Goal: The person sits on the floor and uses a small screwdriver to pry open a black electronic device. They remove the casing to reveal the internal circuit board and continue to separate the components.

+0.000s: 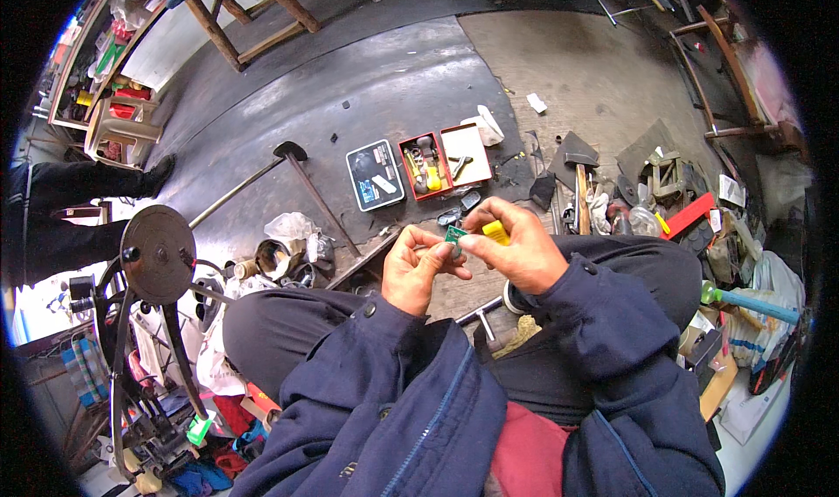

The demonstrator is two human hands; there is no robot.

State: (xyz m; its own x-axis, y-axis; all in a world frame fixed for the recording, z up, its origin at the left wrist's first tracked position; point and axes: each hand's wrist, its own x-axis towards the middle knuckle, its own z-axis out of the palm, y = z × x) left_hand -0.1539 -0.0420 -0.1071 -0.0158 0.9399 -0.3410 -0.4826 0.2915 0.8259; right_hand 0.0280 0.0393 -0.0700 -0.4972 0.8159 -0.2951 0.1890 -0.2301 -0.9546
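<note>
Dark blue jacket sleeves (384,392) are reaching up from the near edge, both hands meeting above the lap. Left hand (415,270) and right hand (516,248) are pinching a small flat green piece (454,235) between their fingertips, and the right is also clasping a blocky yellow plastic item (495,231). Beyond, a red compartmented box (426,166) of small parts is lying open on the dark floor mat (367,86).

Single head-worn fisheye view; looks steeply down, close over the lap, floor beyond.
</note>
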